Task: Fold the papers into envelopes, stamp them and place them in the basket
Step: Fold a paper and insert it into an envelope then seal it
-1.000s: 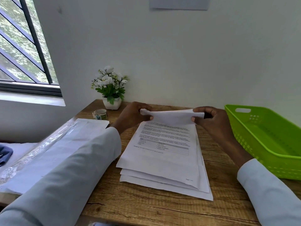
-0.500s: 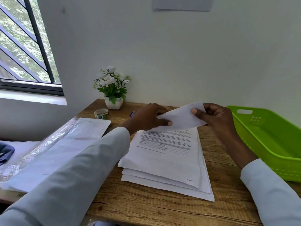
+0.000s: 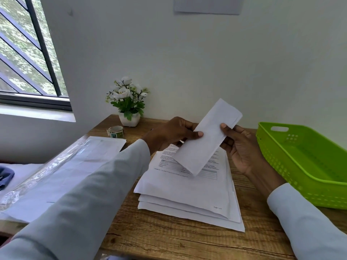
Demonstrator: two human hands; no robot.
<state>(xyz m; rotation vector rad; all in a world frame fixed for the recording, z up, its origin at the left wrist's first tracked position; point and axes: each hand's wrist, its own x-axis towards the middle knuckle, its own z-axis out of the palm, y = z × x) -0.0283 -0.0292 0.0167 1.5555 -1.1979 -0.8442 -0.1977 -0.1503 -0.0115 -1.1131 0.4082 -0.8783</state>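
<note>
Over the desk [image 3: 169, 239], both hands [image 3: 174, 132] [image 3: 242, 149] pinch a folded paper [image 3: 206, 137] (basket [image 3: 308, 166] alongside).

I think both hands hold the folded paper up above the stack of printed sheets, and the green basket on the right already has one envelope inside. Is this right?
Not quite. In the head view the green basket shows no envelope inside. The rest holds: the left hand and the right hand both hold the folded paper up above the stack of printed sheets.
</note>
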